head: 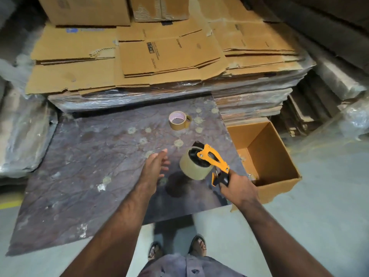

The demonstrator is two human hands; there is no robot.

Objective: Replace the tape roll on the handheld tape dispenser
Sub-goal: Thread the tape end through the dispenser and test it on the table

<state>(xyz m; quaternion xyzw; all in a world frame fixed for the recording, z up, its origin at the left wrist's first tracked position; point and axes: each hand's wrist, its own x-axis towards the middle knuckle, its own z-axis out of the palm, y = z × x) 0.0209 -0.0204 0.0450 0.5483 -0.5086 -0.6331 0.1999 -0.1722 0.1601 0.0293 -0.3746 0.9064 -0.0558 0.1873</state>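
Tape dispenser (roll mounted) is held by its handle in the right hand; the left hand, open and empty, is spread just left of the roll, the nearer grip.

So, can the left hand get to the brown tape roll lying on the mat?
Probably yes. The left hand is open and empty, and only bare mat lies between it and the brown roll. The dispenser sits off to the right.

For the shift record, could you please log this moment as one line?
right hand: grips tape dispenser, roll mounted | left hand: open, empty | spare tape roll: on mat
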